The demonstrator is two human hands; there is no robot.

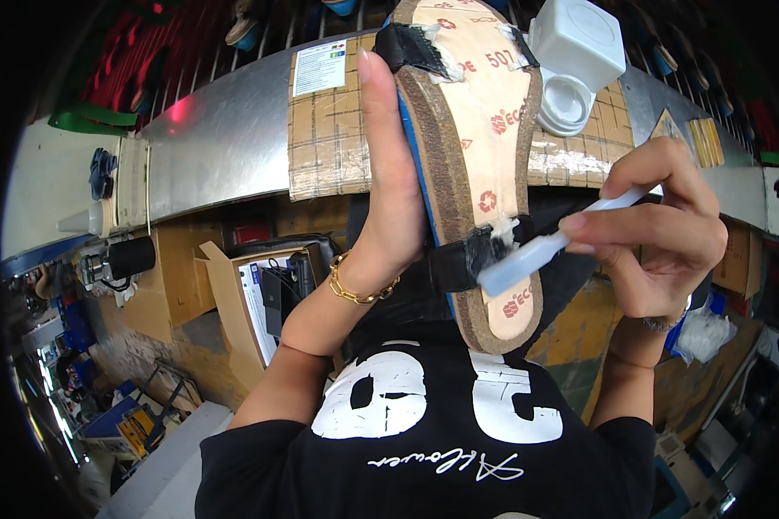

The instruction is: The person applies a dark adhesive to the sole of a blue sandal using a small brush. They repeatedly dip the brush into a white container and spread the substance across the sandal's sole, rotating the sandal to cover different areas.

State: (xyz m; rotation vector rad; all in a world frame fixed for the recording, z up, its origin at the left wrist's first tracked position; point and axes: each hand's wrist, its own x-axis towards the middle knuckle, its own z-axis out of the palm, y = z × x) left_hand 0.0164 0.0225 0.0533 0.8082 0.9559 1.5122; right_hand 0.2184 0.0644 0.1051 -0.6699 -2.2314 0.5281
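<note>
Upright in front of me is the unfinished underside of a sandal (466, 151), with a tan board insole, a brown cork-like rim and a blue edge at the left. Black straps (459, 262) are folded over its edges, and their ends look whitish and frayed. My left hand (396, 186) grips the sandal along its left side, thumb pointing up and fingers hidden behind it. Pinched in my right hand (666, 229) is a white plastic brush (528, 259). Its flat tip rests at or just over the lower strap end; I cannot make out bristles.
A white plastic container (577, 43) with a round opening stands behind the sandal on a cardboard sheet (329, 147). The metal worktop (225, 130) runs across, with a rack of other sandals (244, 33) beyond. An opened carton (234, 303) sits below left.
</note>
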